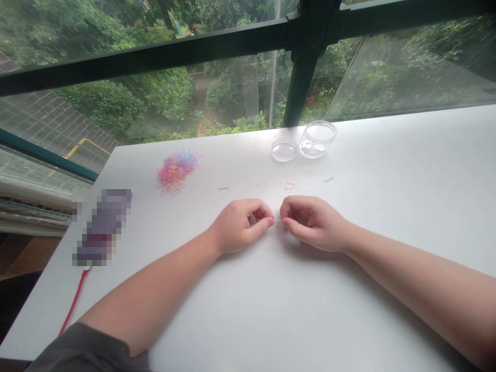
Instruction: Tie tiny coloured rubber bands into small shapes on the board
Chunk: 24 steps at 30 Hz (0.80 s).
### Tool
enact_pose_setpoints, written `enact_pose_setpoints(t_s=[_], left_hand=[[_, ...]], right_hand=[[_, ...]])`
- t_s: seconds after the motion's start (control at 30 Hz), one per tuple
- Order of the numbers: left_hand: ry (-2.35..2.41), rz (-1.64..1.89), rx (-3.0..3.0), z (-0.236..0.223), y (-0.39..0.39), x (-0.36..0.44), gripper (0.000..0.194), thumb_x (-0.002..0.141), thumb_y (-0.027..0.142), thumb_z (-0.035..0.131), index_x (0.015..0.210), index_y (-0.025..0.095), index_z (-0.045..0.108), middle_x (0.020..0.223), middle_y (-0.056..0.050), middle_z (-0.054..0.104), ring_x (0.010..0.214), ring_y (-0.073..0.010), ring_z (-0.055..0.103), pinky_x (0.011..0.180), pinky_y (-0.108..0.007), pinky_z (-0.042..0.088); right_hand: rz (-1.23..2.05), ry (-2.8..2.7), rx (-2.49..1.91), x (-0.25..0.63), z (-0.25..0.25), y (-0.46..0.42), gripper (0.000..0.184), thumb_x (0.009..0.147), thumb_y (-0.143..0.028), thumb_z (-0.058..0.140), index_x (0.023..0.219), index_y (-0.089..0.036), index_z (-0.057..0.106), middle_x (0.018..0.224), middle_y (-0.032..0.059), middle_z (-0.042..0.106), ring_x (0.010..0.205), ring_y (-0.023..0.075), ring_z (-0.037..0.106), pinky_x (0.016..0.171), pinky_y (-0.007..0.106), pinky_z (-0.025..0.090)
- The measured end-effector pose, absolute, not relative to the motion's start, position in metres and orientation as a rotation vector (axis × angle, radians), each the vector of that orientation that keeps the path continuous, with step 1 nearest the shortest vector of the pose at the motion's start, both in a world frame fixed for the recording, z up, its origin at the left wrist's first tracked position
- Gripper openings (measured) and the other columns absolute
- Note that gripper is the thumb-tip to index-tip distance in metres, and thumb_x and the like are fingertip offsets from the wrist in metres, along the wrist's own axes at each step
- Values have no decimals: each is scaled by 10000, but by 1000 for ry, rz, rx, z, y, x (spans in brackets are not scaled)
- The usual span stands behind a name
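Note:
My left hand [244, 225] and my right hand [312, 222] face each other just above the white table, each closed in a pinch. Between their fingertips stretches a short piece of a thin, light-blue rubber band [278, 220]; the rest of it is hidden in the fingers. Beyond the hands lie several single bands in a loose row: a magenta band [223, 188], a pale band [262, 184], a pink band [289, 186] curled into a loop, and a teal band [328, 180]. A heap of colourful rubber bands [178, 171] sits at the back left.
A clear round jar [318, 139] and a shallow clear lid [284, 151] stand near the window side of the white table [248, 310]. At left lies a blurred-out flat object [104, 227] with a red cord [73, 302]. A dark green window frame [310, 62] borders the back.

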<state>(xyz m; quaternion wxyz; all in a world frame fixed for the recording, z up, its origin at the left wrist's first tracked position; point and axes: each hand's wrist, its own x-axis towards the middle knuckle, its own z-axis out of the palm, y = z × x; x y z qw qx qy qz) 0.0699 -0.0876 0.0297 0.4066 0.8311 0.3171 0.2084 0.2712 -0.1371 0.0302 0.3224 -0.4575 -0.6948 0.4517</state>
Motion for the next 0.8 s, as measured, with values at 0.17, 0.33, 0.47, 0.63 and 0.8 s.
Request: enact_pose_setpoints(t_s=[0.17, 0.33, 0.47, 0.63, 0.8], left_hand=[[816, 468, 2102, 32, -87, 70, 133, 829, 252, 524, 792, 155, 608, 722, -3, 627, 619, -91, 527, 556, -200, 400], [816, 412, 2117, 35, -86, 70, 147, 841, 270, 510, 815, 157, 602, 750, -3, 625, 647, -96, 523, 580, -203, 397], [808, 395, 2126, 34, -85, 69, 152, 846, 279, 510, 823, 160, 601, 749, 2, 617, 650, -93, 517, 593, -203, 395], [820, 415, 2131, 32, -86, 70, 148, 844, 280, 516, 821, 163, 603, 744, 5, 615, 643, -93, 514, 594, -206, 391], [834, 420, 2141, 32, -87, 70, 146, 842, 276, 515, 816, 162, 603, 745, 2, 618, 639, -95, 513, 591, -209, 390]], right_hand=[[1194, -1825, -1200, 272, 29, -137, 65, 769, -120, 539, 738, -171, 515, 623, -30, 486, 529, 80, 418, 484, 207, 347], [1190, -1822, -1205, 272, 28, -137, 75, 767, -107, 533, 734, -171, 510, 602, -42, 471, 517, 76, 406, 471, 200, 333], [1189, -1821, -1206, 272, 27, -136, 83, 759, -97, 534, 736, -172, 511, 599, -45, 471, 515, 74, 406, 467, 198, 329], [1186, -1822, -1209, 272, 26, -136, 82, 758, -97, 534, 731, -171, 510, 609, -41, 480, 518, 73, 410, 469, 197, 333], [1180, -1828, -1216, 272, 26, -136, 86, 748, -89, 537, 740, -171, 514, 608, -43, 485, 515, 70, 412, 464, 192, 329]])
